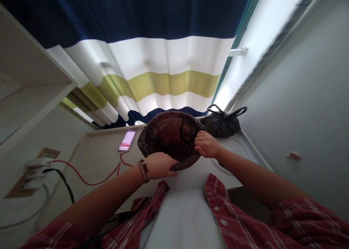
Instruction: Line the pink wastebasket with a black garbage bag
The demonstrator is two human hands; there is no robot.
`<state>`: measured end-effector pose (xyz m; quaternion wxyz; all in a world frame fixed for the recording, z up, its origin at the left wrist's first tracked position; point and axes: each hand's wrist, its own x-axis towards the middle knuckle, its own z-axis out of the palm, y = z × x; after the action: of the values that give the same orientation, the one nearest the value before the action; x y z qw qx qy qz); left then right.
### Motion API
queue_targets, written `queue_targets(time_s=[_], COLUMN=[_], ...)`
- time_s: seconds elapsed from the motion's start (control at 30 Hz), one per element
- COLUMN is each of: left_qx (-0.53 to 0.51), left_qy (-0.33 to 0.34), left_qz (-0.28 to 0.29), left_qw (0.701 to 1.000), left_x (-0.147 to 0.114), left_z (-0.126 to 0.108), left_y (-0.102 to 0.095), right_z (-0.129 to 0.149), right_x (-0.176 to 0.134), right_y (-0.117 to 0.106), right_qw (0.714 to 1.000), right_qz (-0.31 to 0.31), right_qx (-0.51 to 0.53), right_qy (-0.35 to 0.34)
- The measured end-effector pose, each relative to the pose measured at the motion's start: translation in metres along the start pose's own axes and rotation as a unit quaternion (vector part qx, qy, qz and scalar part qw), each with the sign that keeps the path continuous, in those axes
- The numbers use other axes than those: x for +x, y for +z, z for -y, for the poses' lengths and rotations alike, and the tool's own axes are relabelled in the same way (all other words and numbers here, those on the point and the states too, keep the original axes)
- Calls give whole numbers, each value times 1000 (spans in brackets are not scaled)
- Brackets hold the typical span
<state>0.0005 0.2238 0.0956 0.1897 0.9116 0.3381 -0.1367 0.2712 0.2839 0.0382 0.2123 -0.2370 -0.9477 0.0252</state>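
Note:
A dark reddish basket (pixel 166 129) with a perforated wall stands on the white surface in front of me, its round mouth facing up towards me. A thin black plastic bag (pixel 145 143) lines it and is folded over the rim. My left hand (pixel 160 165), with a beaded bracelet at the wrist, is closed on the near edge of the bag at the rim. On the right side of the rim, my right hand (pixel 206 144) is closed in a fist around the bag's edge. The bottom of the basket is too dark to make out.
A tied black plastic bag (pixel 223 125) sits behind and right of the basket. At the left lies a phone (pixel 127 141) with a red cable (pixel 89 184) running to wall sockets (pixel 34 172). A striped curtain (pixel 163 60) hangs behind; a wall (pixel 305 107) bounds the right.

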Motion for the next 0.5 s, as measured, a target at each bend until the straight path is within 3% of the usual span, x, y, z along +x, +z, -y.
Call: queue_targets(time_s=[0.17, 0.37, 0.5], left_qx=[-3, 6, 20], left_qy=[13, -3, -39], left_qz=[6, -14, -38], left_qw=[1000, 1000, 998], left_x=[-6, -9, 2], left_z=[4, -7, -20], left_y=[-6, -16, -9], right_z=[6, 7, -8], right_x=[-2, 8, 11], right_y=[-5, -30, -25], right_qw=[1000, 991, 994], right_qz=[-20, -95, -60], right_qx=[17, 89, 91], right_qy=[-1, 30, 4])
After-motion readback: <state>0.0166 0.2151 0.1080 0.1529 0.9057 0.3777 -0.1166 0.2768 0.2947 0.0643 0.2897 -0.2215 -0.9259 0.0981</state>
